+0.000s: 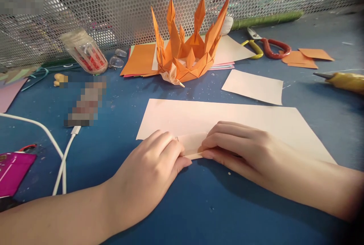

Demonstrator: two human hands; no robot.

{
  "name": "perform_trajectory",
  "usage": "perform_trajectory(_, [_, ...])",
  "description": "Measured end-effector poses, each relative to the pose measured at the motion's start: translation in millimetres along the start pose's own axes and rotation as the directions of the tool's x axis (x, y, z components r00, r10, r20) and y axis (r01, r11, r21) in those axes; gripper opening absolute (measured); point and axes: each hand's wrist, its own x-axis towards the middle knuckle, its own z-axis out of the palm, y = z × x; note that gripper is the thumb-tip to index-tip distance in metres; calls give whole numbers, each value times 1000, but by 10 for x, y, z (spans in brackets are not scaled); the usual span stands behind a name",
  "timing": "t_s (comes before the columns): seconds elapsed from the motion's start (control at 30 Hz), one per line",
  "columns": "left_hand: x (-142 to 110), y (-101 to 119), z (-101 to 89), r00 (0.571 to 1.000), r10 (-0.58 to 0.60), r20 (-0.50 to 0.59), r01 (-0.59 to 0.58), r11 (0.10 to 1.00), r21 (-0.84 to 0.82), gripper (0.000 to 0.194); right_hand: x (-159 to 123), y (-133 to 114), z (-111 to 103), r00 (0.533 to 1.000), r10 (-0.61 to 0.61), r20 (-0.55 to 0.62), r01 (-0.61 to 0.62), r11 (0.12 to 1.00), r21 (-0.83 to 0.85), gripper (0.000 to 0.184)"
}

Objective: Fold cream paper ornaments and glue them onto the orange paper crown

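A large sheet of pale paper [182, 114] lies on the blue table. At its near edge a smaller piece of pale paper [193, 147] sits between my hands, with a fold along its front side. My left hand [159, 157] is closed on the left end of this smaller piece, thumb against the front edge. My right hand [239, 146] pinches the right end, its fingers resting over the large sheet. Part of the small piece is hidden under my fingers.
Behind stands an orange folded-paper crown [196, 63] on stacked coloured paper [140, 59]. Right are scissors [274, 47], orange paper pieces [301, 61], a pale rectangle [254, 87] and a yellow-handled tool [345, 82]. Left are a jar [88, 53], white cable [61, 173] and magenta packet [15, 171].
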Motion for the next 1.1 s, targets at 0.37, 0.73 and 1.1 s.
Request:
perform_trajectory(0.37, [-30, 77, 110, 990, -136, -48, 144, 958, 248, 29, 69, -70, 107, 989, 89, -116, -98, 993, -69, 26])
perform_trajectory(0.73, [91, 137, -14, 969, -220, 111, 165, 916, 366, 24, -9, 6, 107, 958, 246, -147, -258, 963, -73, 38])
perform_trajectory(1.1, [54, 178, 23, 994, -103, 42, 76, 906, 417, 32, 5, 5, 83, 935, 326, -138, -331, 943, -17, 40])
